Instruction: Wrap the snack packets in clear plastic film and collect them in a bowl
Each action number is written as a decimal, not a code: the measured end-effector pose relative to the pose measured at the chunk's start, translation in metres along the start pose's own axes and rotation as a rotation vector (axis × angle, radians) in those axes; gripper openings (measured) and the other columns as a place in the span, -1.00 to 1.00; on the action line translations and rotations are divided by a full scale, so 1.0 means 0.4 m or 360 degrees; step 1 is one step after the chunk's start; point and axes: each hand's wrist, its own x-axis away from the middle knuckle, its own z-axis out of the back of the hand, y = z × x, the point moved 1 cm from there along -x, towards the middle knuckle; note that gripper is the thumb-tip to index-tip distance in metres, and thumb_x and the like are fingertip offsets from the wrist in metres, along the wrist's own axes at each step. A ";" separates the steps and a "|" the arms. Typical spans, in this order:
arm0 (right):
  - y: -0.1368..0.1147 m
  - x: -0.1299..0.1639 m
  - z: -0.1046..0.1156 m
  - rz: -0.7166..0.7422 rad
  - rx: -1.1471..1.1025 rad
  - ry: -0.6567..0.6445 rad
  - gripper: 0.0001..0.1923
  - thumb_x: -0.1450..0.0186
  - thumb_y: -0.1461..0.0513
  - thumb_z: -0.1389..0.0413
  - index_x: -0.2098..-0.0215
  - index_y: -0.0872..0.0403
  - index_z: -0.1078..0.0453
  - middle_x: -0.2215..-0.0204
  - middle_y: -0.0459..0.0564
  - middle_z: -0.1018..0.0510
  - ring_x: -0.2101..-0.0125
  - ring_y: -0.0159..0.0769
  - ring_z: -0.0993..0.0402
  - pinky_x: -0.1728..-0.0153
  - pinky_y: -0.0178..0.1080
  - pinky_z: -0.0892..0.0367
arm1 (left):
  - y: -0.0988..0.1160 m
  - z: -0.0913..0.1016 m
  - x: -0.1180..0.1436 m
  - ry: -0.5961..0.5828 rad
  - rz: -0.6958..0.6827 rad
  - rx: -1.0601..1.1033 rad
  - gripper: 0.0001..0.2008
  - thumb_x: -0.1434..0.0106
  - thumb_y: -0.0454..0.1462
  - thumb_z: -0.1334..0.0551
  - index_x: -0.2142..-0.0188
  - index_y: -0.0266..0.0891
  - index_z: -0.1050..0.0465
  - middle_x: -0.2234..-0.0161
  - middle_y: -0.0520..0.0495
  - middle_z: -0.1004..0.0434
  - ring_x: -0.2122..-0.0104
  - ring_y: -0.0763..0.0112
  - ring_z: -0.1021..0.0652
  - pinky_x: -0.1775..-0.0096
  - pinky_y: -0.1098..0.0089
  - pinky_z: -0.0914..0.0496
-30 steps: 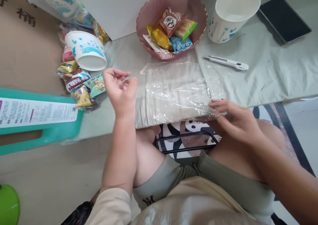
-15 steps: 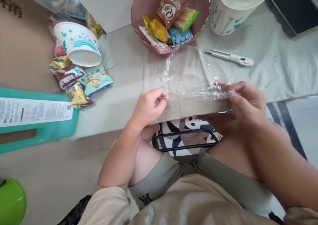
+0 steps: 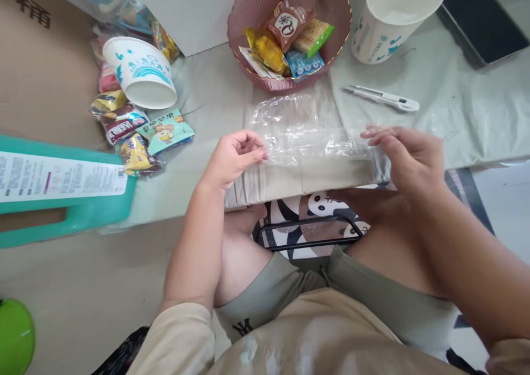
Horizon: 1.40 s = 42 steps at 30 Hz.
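A clear, crinkled plastic bag (image 3: 298, 135) is stretched between my hands over the near edge of the cloth-covered table. My left hand (image 3: 237, 157) pinches its left side between thumb and fingers. At the other end, my right hand (image 3: 414, 153) grips the right side with its fingertips. Just beyond the bag stands a pink ribbed bowl (image 3: 242, 38) with a gold rim, holding several wrapped snacks (image 3: 285, 27). To the right of the bowl, a white utility knife (image 3: 387, 99) lies on the cloth.
A white paper cup (image 3: 375, 38) stands behind the knife, beside a dark phone-like slab (image 3: 484, 24). At left, another paper cup (image 3: 143, 74) lies tipped on several snack packets (image 3: 168, 129). A green container (image 3: 91, 212) with a label and a cardboard box (image 3: 45, 71) are further left.
My left hand has moved a little left and its fingers have opened out slightly. The plastic bag now lies lower and flatter, stretched wider. My right hand has shifted slightly.
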 end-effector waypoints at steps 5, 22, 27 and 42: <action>0.038 -0.057 -0.019 0.0142 0.0625 -0.0045 -0.79 -0.34 0.22 -0.08 0.46 -0.06 -0.42 0.25 0.02 -0.73 -0.22 0.10 -0.50 -0.39 0.41 0.06 | 0.007 -0.006 -0.012 0.0074 0.0068 0.0296 -0.63 0.01 -0.28 -0.57 0.47 -0.21 -0.36 0.54 0.13 -0.45 0.49 0.55 -0.58 0.38 0.56 -0.49; 0.018 -0.071 -0.044 -0.0068 -0.0095 0.0304 -0.85 -0.34 0.23 -0.10 0.34 -0.05 -0.52 0.20 -0.01 -0.65 0.30 -0.20 -0.64 0.22 -0.04 -0.57 | 0.013 -0.019 -0.094 0.0496 0.0018 0.0422 -0.79 -0.14 -0.35 -0.40 0.35 -0.12 -0.38 0.48 0.15 -0.57 0.63 0.67 -0.45 0.64 0.58 -0.18; 0.004 -0.071 -0.050 -0.0548 -0.0272 0.0106 -0.86 -0.37 0.11 -0.17 0.24 -0.02 -0.51 0.45 -0.11 -0.59 0.76 -0.50 -0.21 0.76 -0.32 -0.10 | 0.008 -0.015 -0.102 0.0641 -0.0018 0.0382 -0.82 -0.13 -0.37 -0.36 0.36 -0.11 -0.39 0.44 0.15 -0.61 0.70 0.70 -0.28 0.70 0.53 -0.04; 0.005 -0.091 -0.036 -0.0775 -0.0014 0.0158 -0.72 -0.43 0.05 -0.11 0.38 -0.01 -0.43 0.67 -0.17 -0.44 0.76 -0.40 -0.25 0.69 -0.27 -0.18 | 0.020 -0.011 -0.016 0.0210 0.0225 -0.0034 -0.46 -0.03 -0.33 -0.44 0.00 -0.14 -0.35 0.39 0.03 -0.62 0.45 0.43 -0.65 0.39 0.49 -0.49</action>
